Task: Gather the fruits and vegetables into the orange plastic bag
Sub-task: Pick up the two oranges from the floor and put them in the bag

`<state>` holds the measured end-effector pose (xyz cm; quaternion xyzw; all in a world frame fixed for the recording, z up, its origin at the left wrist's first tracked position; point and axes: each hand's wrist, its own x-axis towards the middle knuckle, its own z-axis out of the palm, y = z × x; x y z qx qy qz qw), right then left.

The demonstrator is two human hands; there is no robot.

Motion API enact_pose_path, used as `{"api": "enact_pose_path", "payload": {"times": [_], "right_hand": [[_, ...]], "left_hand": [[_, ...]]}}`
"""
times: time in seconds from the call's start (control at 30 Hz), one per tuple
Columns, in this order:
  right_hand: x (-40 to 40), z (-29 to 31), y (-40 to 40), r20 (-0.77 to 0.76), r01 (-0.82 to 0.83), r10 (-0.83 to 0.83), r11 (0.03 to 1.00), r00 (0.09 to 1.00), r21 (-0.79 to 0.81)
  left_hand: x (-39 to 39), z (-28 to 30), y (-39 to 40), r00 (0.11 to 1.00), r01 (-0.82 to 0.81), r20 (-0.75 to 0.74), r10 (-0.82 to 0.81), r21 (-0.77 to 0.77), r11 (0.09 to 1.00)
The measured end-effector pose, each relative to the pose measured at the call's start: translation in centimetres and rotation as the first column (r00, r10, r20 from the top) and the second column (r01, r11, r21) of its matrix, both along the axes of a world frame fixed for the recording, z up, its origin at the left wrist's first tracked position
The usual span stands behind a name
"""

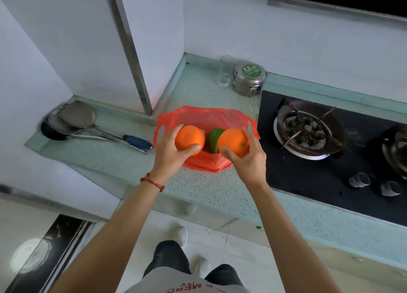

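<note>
Left hand (170,151) grips one orange (189,140), right hand (248,158) grips second orange (233,142), both held over open orange plastic bag (211,118) on countertop (198,94). Green vegetable (214,138) sits inside bag. Stove (308,173) just right.

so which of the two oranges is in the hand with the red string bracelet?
The left orange, held by the left hand, whose wrist carries the red string bracelet. The other orange sits in the right hand, bare-wristed. Both are above the orange bag.
</note>
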<state>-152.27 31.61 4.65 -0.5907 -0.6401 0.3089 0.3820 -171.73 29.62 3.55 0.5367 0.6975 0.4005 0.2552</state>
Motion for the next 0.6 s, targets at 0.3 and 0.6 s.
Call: {"api": "enact_pose_path", "payload": {"times": [0.3, 0.6], "right_hand": [[-3.0, -1.1, 6.1, 0.042, 0.031, -0.028, 0.995, 0.999, -0.092], [-3.4, -3.1, 7.3, 0.084, 0.091, -0.078, 0.984, 0.993, -0.156]], "left_hand": [[-1.8, -0.6, 7.7, 0.986, 0.149, -0.055, -0.158, -0.153, 0.977], [-2.1, -3.0, 8.9, 0.961, 0.276, 0.049, -0.272, -0.249, 0.929]]}}
